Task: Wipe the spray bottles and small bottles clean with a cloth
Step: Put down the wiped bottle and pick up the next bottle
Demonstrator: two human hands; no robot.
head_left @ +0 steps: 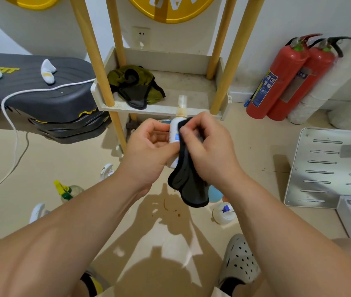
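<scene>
Two hands share one job just in front of the shelf (159,109). Your left hand (149,144) curls round the lower body of a white spray bottle (174,129) and holds it upright, with the nozzle end pointing up past the shelf's front rim. Your right hand (208,151) pinches a black cloth (189,185) against the bottle's side.

Most of the cloth hangs loose below your fingers, so only the pinched part can do any rubbing. That grip looks suited to short strokes around the label. With the bottle lifted off the floor, you can probably turn it in the left hand to reach every face.

More bottles sit on the floor in front of the shelf. A trigger sprayer (65,190) with a yellow and green head is off to the shelf's left, and a small white bottle (223,213) with a blue cap is nearer you. Whether those have been wiped can't be told from here. A green cloth (136,84) lies bunched on the shelf itself.
</scene>
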